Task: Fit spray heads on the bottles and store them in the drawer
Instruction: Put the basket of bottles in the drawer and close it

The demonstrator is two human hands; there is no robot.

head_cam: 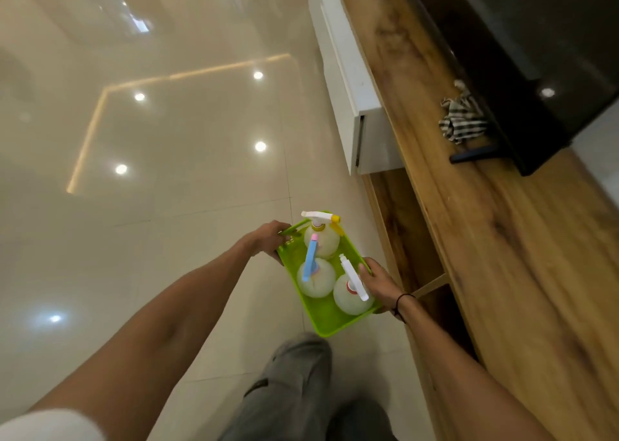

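Observation:
I hold a lime-green plastic tray [326, 320] over the floor with both hands. My left hand [268, 239] grips its far-left rim and my right hand [380, 281] grips its right rim. Three round translucent bottles stand in it, each with a spray head on. The far bottle [321, 239] has a white and yellow head, the middle bottle [315, 281] a blue and pink one, the near-right bottle [350, 298] a white one. A white drawer [368, 139] of the cabinet stands pulled out ahead on the right.
A long wooden cabinet [502, 256] runs along the right, with an open wooden compartment [405, 233] beside the tray. On its top stand a black television [522, 55] and a crumpled striped cloth [460, 120]. Glossy tiled floor [167, 139] stretches left. My grey-trousered legs [294, 390] are below.

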